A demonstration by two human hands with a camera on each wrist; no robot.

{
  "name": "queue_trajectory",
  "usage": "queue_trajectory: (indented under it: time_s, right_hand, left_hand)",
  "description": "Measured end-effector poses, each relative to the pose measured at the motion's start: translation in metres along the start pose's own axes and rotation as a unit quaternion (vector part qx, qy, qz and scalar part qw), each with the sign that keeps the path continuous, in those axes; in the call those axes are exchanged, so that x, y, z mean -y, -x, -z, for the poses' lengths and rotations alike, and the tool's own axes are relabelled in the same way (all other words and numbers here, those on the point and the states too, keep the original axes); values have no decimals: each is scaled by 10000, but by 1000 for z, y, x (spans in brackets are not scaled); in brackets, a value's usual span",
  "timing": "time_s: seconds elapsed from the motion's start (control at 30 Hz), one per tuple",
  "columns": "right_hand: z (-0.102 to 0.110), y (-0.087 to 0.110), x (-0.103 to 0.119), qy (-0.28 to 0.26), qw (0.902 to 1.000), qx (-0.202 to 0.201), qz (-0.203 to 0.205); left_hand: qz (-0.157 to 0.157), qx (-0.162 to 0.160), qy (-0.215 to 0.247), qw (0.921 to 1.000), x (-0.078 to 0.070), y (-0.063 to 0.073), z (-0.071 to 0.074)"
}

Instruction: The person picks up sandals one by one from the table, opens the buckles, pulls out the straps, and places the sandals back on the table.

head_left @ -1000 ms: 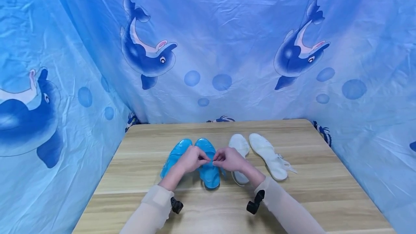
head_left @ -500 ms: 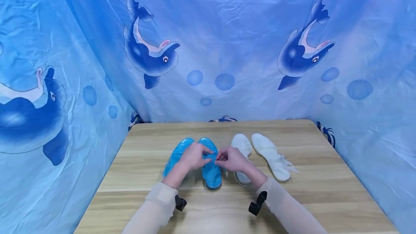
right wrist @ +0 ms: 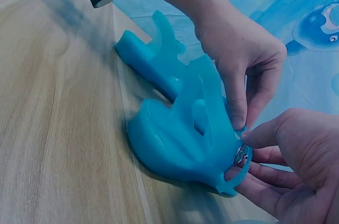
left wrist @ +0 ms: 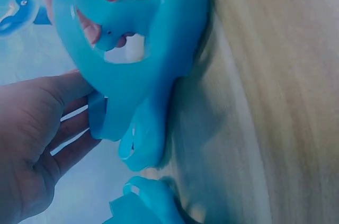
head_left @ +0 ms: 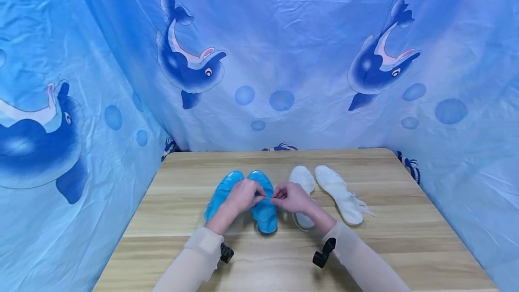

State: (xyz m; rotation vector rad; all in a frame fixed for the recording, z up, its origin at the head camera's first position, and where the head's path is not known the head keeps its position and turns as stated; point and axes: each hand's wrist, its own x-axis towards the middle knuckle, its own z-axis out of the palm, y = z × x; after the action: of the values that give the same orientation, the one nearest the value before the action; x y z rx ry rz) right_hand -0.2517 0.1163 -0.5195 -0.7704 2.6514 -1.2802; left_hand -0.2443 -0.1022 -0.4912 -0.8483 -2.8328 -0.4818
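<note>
Two blue jelly sandals lie side by side; my hands meet over the right-hand blue sandal [head_left: 265, 217]. My left hand [head_left: 243, 194] pinches its ankle strap near the buckle, thumb against forefinger. From the other side, my right hand [head_left: 291, 197] grips the strap end, close to the metal buckle [right wrist: 242, 154] seen in the right wrist view. The left wrist view has the left hand's [left wrist: 32, 139] fingers partly hidden behind the sandal straps [left wrist: 124, 81]. The other blue sandal [head_left: 220, 195] rests to the left, partly covered by my left hand.
A pair of white sandals lies to the right: one white sandal [head_left: 302, 179] beside my right hand, another white sandal [head_left: 336, 190] farther right with its strap loose. The wooden table [head_left: 162, 224] meets a blue dolphin-print curtain [head_left: 259, 66] at its back edge.
My left thumb and forefinger spread apart half a second ago and are now together again at the strap. The right hand has stayed nearly in place. The head view has shifted slightly.
</note>
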Motion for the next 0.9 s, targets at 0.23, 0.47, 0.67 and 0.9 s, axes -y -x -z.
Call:
queue_trajectory:
  time_s: [0.23, 0.47, 0.67, 0.9]
  right_hand:
    - [1, 3, -2, 113, 9998, -88, 107]
    - [5, 6, -2, 178, 9998, -85, 100]
    - [7, 6, -1, 126, 9998, -34, 135]
    - [3, 2, -1, 84, 9999, 65, 134]
  left_hand:
    - [-265, 131, -461, 9985, -12, -6, -7]
    - [-152, 43, -649, 9978, -12, -3, -7]
    - [-458, -171, -653, 9967, -11, -3, -11]
    - [-569, -459, -696, 9949, -9, 1, -13]
